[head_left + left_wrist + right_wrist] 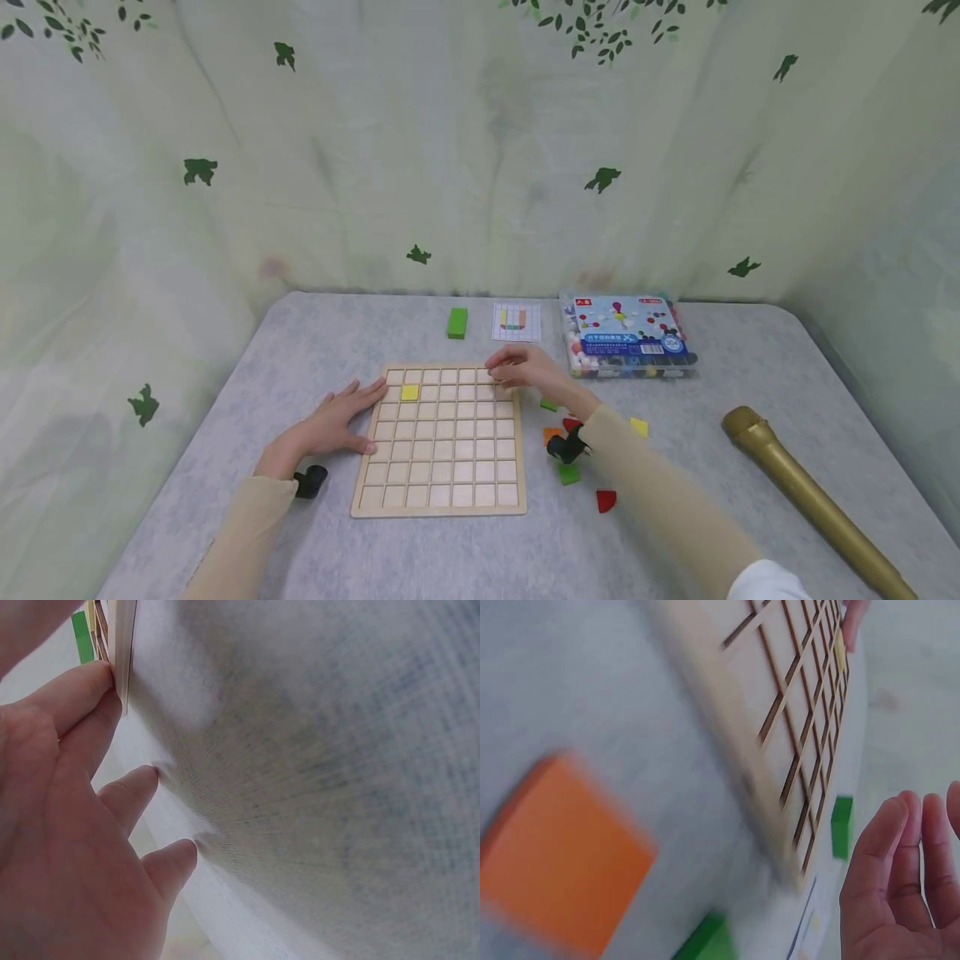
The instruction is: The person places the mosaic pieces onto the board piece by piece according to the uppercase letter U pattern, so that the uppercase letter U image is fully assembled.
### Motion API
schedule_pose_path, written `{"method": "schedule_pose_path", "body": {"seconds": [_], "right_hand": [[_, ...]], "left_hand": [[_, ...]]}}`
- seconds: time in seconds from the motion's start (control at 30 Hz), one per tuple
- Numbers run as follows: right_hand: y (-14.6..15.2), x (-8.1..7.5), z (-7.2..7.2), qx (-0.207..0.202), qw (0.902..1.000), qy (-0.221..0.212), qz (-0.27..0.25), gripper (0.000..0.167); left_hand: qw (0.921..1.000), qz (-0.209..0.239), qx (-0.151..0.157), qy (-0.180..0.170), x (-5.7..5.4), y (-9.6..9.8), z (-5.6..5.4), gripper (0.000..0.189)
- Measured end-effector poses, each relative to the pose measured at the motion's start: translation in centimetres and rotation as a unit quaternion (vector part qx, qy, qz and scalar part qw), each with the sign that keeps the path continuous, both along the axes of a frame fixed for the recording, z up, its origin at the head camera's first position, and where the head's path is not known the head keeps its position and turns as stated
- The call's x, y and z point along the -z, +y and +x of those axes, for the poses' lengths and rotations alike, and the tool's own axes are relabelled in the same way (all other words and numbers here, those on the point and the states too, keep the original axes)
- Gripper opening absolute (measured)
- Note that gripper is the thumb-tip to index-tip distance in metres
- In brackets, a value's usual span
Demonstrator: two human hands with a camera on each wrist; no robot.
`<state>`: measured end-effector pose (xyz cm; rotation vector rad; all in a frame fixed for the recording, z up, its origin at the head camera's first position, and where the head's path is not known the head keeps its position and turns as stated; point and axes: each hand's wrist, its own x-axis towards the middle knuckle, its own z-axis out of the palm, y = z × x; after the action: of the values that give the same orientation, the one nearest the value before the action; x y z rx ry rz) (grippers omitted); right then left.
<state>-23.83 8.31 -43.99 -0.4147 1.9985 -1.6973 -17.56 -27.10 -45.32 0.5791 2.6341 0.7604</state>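
Note:
A wooden grid board (442, 515) lies flat on the table, with a yellow square tile (410, 392) in one of its upper left cells. My left hand (333, 425) is spread along the board's left side. Its thumb and a fingertip are at the rim, and other fingertips rest on the table in the left wrist view. Over the board's top right corner, my right hand (528, 371) bends its fingers downward. In the right wrist view the fingers of the right hand (907, 885) look fairly straight; I cannot tell whether the fingertips pinch anything.
Loose coloured pieces lie right of the board, among them an orange tile (566, 855), a green one (568, 474) and a red quarter-round (606, 501). Behind are a green block (457, 323), a pattern card (517, 333) and a clear-sided box (630, 337). A gold tube (817, 500) lies far right.

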Motion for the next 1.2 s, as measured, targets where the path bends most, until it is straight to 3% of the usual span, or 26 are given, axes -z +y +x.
{"method": "schedule_pose_path", "body": {"seconds": [0.37,0.6,0.77,1.2], "right_hand": [[10.3,0.6,2.4,0.067,0.9969,0.001,0.042,0.037],[14.9,0.6,4.2,0.113,0.9898,0.004,0.087,0.039],[17.0,1.0,5.2,0.133,0.9847,0.001,0.113,0.042],[18.1,1.2,6.5,0.162,0.9817,-0.008,0.099,0.040]], "left_hand": [[0.9999,-0.011,-0.001,-0.005,0.2,-0.1,-0.1,0.101],[0.9999,-0.010,0.005,0.000,0.3,-0.2,-0.2,0.102],[0.9999,-0.006,0.011,0.002,0.4,-0.3,-0.3,0.102],[0.9999,0.005,0.010,0.003,0.5,-0.3,-0.4,0.103]]}}
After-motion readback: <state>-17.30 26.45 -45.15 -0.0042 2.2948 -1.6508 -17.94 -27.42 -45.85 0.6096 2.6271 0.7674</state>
